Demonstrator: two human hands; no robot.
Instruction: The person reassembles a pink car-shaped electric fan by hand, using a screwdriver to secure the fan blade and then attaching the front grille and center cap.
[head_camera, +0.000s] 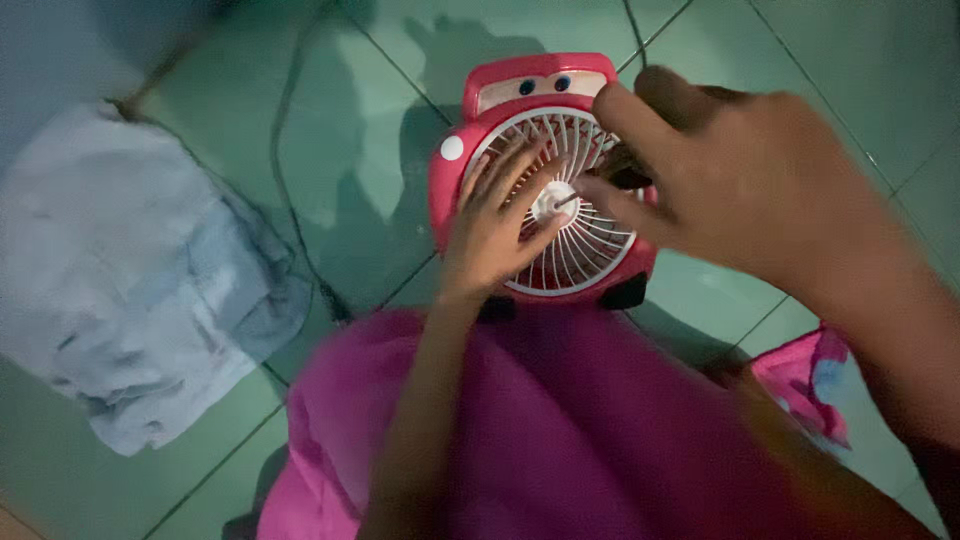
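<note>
Lying face-up, red fan (545, 180), top pointing away; screwdriver (590, 190) at hub.

Under my left hand (495, 225), the red plastic car-shaped fan (545, 95) has a white slatted grille (585, 250) and blue cartoon eyes; magenta cloth (560, 430) covers my lap; crumpled pale-blue fabric (120, 270) lies on green floor tiles (330, 130).

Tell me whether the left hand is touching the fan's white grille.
Touching. The head view shows the left hand lying flat on the white grille of the red fan, fingers spread across its ribs.

left hand (493, 225): flat, fingers spread | right hand (730, 180): raised, fingers pinched together, forearm angled in
</note>
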